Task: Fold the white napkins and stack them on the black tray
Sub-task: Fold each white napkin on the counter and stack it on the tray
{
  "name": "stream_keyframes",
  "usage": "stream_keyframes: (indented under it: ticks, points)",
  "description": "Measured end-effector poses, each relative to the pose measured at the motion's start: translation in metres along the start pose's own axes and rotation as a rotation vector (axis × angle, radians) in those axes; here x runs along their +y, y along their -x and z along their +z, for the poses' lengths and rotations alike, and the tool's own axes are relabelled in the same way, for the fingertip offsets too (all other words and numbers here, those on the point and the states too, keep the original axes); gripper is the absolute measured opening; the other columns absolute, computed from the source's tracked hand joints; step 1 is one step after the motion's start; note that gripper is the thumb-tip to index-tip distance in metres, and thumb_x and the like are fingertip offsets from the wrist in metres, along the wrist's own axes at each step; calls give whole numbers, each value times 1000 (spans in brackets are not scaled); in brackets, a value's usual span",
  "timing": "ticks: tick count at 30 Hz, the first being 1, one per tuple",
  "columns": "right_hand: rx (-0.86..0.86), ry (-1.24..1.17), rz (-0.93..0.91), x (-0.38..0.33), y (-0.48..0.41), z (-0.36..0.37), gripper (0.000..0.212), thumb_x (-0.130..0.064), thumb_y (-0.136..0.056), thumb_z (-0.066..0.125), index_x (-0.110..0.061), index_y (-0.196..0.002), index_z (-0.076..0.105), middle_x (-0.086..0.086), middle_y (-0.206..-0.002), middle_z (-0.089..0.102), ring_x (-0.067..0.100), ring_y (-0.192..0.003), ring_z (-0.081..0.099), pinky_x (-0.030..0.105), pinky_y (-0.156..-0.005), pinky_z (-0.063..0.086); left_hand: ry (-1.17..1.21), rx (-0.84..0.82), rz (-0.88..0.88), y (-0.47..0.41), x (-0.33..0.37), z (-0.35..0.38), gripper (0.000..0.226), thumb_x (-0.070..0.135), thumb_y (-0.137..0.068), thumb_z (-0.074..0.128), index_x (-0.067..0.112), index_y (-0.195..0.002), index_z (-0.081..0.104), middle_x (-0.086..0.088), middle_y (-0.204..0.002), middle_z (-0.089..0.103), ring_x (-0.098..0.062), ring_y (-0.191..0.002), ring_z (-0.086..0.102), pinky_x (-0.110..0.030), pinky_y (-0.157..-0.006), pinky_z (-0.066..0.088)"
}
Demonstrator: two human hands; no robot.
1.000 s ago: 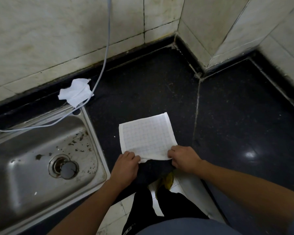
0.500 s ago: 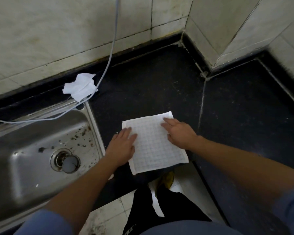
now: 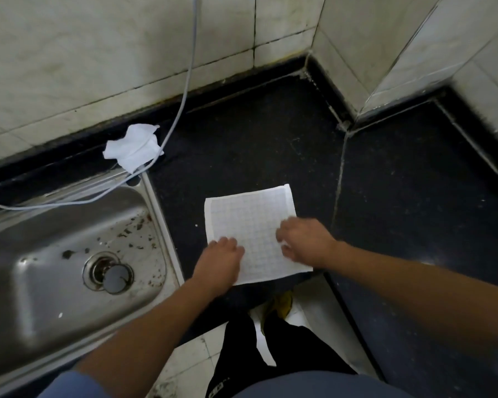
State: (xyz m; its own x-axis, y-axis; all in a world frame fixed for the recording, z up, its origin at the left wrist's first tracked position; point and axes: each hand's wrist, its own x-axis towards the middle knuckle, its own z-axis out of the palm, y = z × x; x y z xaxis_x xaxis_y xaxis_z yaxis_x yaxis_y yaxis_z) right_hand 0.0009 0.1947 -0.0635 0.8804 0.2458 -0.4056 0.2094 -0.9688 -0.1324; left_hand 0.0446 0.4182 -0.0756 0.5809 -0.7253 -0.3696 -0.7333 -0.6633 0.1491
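The left hand [image 3: 221, 259] rests on the white napkin [image 3: 249, 218] at its 7 o'clock corner, fingers relaxed and pressing it down. The right hand [image 3: 304, 243] lies over the 4 o'clock edge; it is motion-blurred, so I cannot tell whether its bent fingers pinch the cloth or only press it. The hands hide both near corners of the napkin, which is spread flat near the front edge of the black counter [image 3: 270, 133]. A crumpled napkin [image 3: 133, 147] sits at 10 o'clock from it, under a pale cable [image 3: 189, 67] that hangs down the tiled wall [image 3: 84, 53]. A stained steel sink [image 3: 55, 231] lies at 9 o'clock, cut off by the frame.
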Motion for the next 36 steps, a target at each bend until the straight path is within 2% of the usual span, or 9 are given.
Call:
stream_keyframes:
  ticks: [6,12,16,20,25,29,31,33,36]
  points:
    - [-171,67,-96,-10,47,58,45,-35,-34,82,-22,-69,57,-5,-58,56,14,-51,56,21,-39,24,151,-109,-5,27,24,36,38,47,-91,47,16,-112,52,-4,-118,48,-21,-110,44,-33,-86,40]
    - [-30,24,-116,0,56,59,27,-34,-52,80,-23,-66,59,-6,-67,56,13,-60,56,22,-38,28,82,-118,-25,17,31,36,55,61,-84,50,20,-120,45,-3,-118,50,-22,-109,46,-36,-90,38]
    - [11,37,-112,0,65,63,42,-46,-52,77,-22,-82,60,-2,-83,56,16,-69,57,23,-44,24,56,-143,-9,15,32,37,53,61,-85,50,18,-116,48,-4,-118,51,-21,-108,47,-35,-90,39]
    - [105,28,-108,-1,67,74,27,-28,-60,79,-19,-73,58,0,-76,56,18,-66,55,26,-41,33,45,-168,14,21,33,40,56,64,-83,50,18,-116,48,-3,-118,50,-21,-109,47,-35,-89,40]
    - [295,-230,-84,9,74,68,10,-27,-79,50,-20,-80,57,-4,-80,58,15,-73,56,28,-44,42,41,-150,-7,20,37,40,56,64,-82,52,19,-115,48,-2,-116,51,-21,-107,48,-35,-86,42]
    - [356,-309,-8,19,73,53,19,-26,-80,49,-21,-86,66,-9,-81,64,11,-76,58,25,-48,43,80,-26,-70,21,37,41,31,44,-91,49,16,-103,56,-2,-104,57,-22,-98,53,-35,-77,45]
    - [330,-326,9,25,74,48,20,-26,-81,52,-22,-89,69,-10,-81,66,9,-75,60,22,-51,42,90,16,-41,21,29,39,15,28,-78,64,16,-83,59,-3,-87,57,-23,-83,57,-34,-64,46]
    - [258,-348,16,28,75,45,18,-25,-82,57,-24,-92,71,-10,-85,67,9,-78,62,23,-56,44,73,28,29,23,17,35,22,20,-57,72,17,-70,55,-1,-77,53,-21,-72,54,-31,-57,44]
    - [127,-373,14,29,77,42,17,-27,-87,58,-27,-100,70,-10,-94,65,7,-87,59,23,-67,43,134,1,127,30,4,22,27,9,-51,69,18,-65,48,1,-70,53,-19,-65,52,-28,-57,38]
